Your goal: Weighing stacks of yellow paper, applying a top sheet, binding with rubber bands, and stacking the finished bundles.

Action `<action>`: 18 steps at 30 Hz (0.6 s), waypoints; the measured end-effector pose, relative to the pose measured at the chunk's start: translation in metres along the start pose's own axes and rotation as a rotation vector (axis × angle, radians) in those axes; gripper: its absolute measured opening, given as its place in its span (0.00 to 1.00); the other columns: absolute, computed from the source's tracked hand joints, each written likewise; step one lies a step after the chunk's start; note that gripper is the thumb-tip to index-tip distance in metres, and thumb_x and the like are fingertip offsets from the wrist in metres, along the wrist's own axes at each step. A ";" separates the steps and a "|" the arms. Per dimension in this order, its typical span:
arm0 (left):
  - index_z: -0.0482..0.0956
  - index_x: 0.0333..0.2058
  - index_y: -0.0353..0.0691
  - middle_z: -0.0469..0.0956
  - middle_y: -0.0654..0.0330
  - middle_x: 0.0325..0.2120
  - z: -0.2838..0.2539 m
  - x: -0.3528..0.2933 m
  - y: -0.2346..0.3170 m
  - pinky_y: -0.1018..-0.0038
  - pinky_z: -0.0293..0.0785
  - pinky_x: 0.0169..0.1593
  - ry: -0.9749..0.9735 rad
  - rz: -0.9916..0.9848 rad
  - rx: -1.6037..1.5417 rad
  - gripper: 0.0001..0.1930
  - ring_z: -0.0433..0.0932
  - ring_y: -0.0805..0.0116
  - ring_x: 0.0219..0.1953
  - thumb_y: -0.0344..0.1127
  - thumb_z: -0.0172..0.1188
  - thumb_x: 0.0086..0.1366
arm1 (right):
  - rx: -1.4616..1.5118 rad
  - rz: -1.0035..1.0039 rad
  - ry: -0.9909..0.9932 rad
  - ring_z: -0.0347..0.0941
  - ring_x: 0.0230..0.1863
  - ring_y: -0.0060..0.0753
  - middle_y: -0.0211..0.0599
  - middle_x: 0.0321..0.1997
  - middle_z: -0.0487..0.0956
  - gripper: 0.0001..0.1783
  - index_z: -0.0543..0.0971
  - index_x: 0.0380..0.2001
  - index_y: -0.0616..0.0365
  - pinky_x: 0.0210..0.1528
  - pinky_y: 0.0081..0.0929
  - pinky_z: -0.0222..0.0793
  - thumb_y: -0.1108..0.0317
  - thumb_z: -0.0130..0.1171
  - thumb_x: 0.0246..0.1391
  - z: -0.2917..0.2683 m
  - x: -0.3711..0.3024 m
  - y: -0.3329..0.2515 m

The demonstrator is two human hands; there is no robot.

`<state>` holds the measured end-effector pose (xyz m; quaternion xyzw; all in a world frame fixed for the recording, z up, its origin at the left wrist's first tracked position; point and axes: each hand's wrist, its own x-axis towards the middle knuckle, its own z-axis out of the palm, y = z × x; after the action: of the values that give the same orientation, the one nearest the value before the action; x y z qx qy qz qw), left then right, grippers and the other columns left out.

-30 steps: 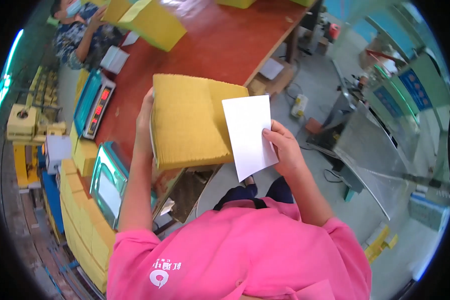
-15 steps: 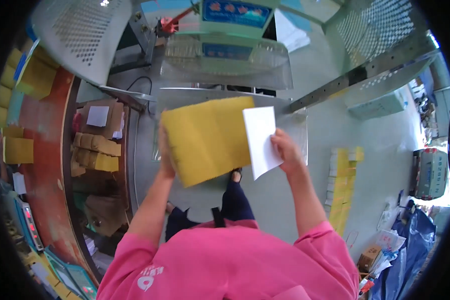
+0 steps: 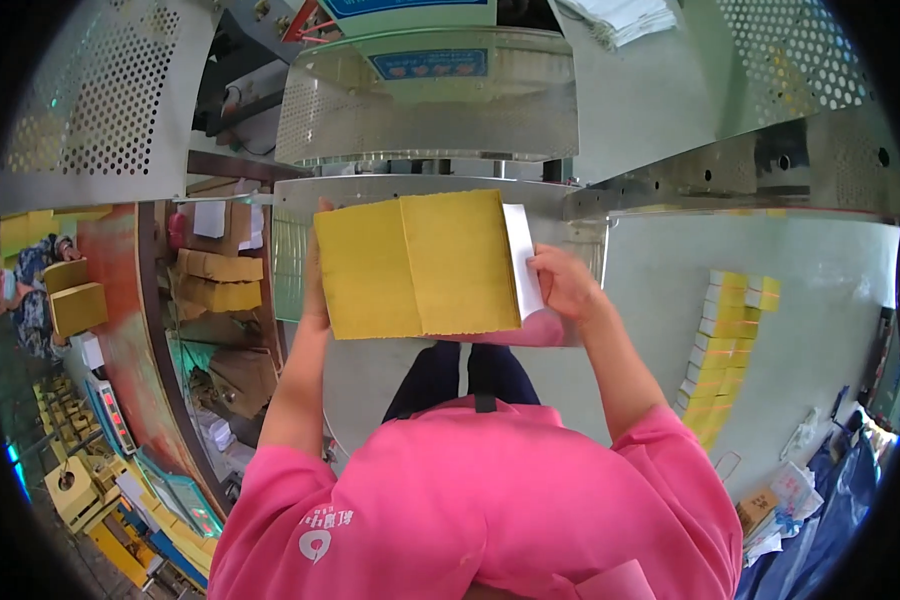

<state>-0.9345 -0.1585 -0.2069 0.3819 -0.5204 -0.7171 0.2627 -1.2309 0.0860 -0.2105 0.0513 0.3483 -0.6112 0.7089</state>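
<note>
Yellow paper block and white sheet are held together between two hands

The left hand (image 3: 315,285) is bent around the left edge of the yellow paper block (image 3: 460,265); most fingers are hidden, so I cannot tell exactly how wide they spread. The right hand (image 3: 565,283) pinches closely the white sheet (image 3: 526,265), which lies partly behind the block's right edge. Both things are between the hands.

The step in hand seems to be bringing sheet and block into line; the next move probably calls for a steady left hold and even edges.

Left of the hands, the space under the red table (image 3: 120,265) contains brown and yellow bundles (image 3: 220,280). Far to the lower right there is a brown carton (image 3: 757,507); its contents I cannot see.
</note>
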 end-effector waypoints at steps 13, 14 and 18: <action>0.69 0.58 0.37 0.75 0.57 0.49 0.030 -0.026 0.030 0.69 0.73 0.52 0.012 -0.277 -0.400 0.34 0.75 0.64 0.50 0.63 0.39 0.71 | -0.634 -0.433 0.600 0.74 0.40 0.23 0.34 0.39 0.78 0.18 0.75 0.51 0.62 0.44 0.23 0.71 0.76 0.52 0.56 0.033 0.019 0.045; 0.69 0.58 0.37 0.75 0.57 0.49 0.028 -0.026 0.027 0.69 0.73 0.52 0.010 -0.278 -0.402 0.34 0.75 0.64 0.50 0.63 0.39 0.71 | -0.699 -0.519 0.632 0.75 0.38 0.25 0.36 0.40 0.79 0.20 0.75 0.52 0.58 0.43 0.25 0.71 0.76 0.51 0.55 0.037 0.019 0.045; 0.69 0.58 0.37 0.75 0.57 0.49 0.031 -0.027 0.028 0.69 0.74 0.52 0.042 -0.277 -0.400 0.33 0.76 0.65 0.49 0.62 0.41 0.71 | -1.100 -0.634 0.714 0.77 0.40 0.37 0.42 0.45 0.78 0.22 0.75 0.53 0.52 0.44 0.30 0.72 0.76 0.52 0.54 0.049 0.015 0.041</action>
<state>-0.9452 -0.1292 -0.1679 0.4048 -0.3051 -0.8271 0.2429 -1.1726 0.0592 -0.1967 -0.2194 0.8133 -0.4697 0.2641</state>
